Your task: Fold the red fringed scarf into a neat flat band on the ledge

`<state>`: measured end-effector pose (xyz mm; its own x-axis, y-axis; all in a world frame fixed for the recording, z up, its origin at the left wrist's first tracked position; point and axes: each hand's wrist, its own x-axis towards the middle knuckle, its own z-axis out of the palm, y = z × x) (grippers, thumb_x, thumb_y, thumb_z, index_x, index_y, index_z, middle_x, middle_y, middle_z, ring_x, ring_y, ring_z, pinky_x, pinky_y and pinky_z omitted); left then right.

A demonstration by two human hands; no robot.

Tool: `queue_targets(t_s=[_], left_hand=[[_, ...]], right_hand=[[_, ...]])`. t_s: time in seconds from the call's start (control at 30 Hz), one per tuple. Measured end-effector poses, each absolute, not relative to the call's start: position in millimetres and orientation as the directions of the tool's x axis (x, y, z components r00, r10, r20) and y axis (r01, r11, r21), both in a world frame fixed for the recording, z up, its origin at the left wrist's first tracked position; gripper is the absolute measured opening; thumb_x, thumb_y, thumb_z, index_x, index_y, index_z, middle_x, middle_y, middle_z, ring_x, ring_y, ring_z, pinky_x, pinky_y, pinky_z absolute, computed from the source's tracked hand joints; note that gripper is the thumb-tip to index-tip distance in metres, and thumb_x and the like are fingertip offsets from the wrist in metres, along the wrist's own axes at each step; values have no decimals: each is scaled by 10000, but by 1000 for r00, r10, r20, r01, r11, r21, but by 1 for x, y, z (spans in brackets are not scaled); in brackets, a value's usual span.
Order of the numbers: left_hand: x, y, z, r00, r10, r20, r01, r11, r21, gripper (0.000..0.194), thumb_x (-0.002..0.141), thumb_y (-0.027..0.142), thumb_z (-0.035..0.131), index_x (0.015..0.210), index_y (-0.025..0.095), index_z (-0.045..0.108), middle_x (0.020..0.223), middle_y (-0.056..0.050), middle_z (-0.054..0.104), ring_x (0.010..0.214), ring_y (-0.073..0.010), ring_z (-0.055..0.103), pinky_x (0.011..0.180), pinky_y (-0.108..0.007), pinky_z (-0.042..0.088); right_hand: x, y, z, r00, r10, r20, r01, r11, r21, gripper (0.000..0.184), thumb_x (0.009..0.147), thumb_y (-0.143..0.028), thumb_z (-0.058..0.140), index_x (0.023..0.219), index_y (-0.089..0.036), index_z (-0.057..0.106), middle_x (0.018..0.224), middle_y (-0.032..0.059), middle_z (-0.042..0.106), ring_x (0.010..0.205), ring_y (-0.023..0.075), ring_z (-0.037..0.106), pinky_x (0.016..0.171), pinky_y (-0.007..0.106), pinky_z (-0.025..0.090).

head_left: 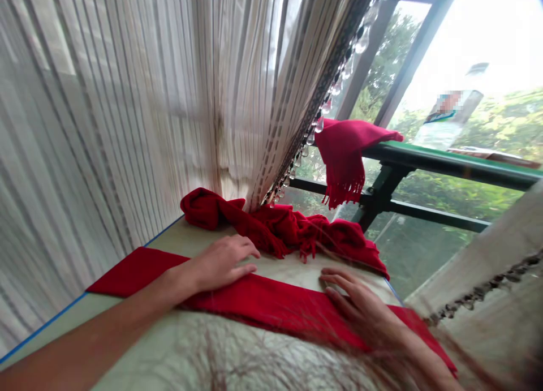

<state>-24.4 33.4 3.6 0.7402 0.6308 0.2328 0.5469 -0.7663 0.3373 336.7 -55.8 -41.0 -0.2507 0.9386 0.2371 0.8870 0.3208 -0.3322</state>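
A red scarf lies as a long flat band across the pale table. Resting on its upper edge, left of the middle, is my left hand, palm down with the fingers stretched out. My right hand lies over the band further right, its fingers extended and slightly apart, reaching past the far edge onto the table. Neither hand grips the cloth. Just beyond both hands is a crumpled heap of red fringed scarves. Loose strands of hair blur the view near my right hand.
Striped sheer curtains with a beaded trim hang behind and left of the table. Another red fringed scarf drapes over the green railing by the window. A clear bottle stands on that railing. A second curtain hangs at right.
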Motion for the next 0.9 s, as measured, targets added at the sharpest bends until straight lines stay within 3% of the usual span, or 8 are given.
queue_targets(t_s=[0.1,0.27,0.43,0.6,0.73,0.83,0.9], left_hand=[[2,7,-2,829,519,208,457,-843,283,435,1049,389,482,1459,252,536,1569,-67,490,1483,-275,373,1236,-453,245],[18,-14,-4,854,521,-24,503,-811,299,623,1052,489,442,1609,249,301,1689,-61,214,1565,-303,160,1269,-553,127],[14,-14,3,872,476,-113,486,-814,319,614,1053,523,424,1610,305,290,1687,-26,211,1567,-315,131,1262,-588,113],[12,-13,2,906,416,-76,418,-856,305,660,1037,606,406,1619,352,226,1688,-38,191,1565,-340,105,1246,-634,95],[10,-13,3,930,362,-61,365,-891,272,590,1030,646,386,1578,449,296,1688,-33,191,1558,-369,116,1217,-687,109],[15,-15,6,944,330,-13,320,-904,283,590,1038,654,336,1573,405,347,1693,-34,184,1566,-357,83,1224,-685,72],[25,-18,6,932,361,36,336,-896,289,649,1051,643,290,1603,304,312,1697,-60,180,1573,-318,74,1253,-621,57]], right_hand=[[322,-59,-38,-257,932,256,910,323,-261,456,1024,-474,361,1327,-298,654,1475,89,607,1338,297,581,1162,515,453],[289,-71,-29,-349,932,98,909,362,-205,607,1046,-532,290,1577,-243,347,1664,76,325,1547,264,265,1281,553,210],[282,-76,-20,-356,929,-105,921,329,-210,657,1036,-610,255,1602,-278,238,1693,28,195,1575,246,128,1289,575,100],[282,-78,-15,-351,926,-139,927,322,-192,680,1028,-635,248,1610,-288,187,1698,12,146,1580,239,89,1288,576,61],[276,-83,-13,-330,932,-149,935,301,-188,703,1019,-651,264,1608,-276,186,1699,26,132,1579,256,63,1285,582,55],[277,-85,-11,-326,933,-150,933,291,-213,706,1020,-643,275,1607,-257,203,1698,41,150,1580,248,71,1286,577,61],[283,-83,-12,-334,936,-112,917,295,-268,679,1031,-618,261,1606,-259,222,1698,44,186,1578,230,110,1290,562,100]])
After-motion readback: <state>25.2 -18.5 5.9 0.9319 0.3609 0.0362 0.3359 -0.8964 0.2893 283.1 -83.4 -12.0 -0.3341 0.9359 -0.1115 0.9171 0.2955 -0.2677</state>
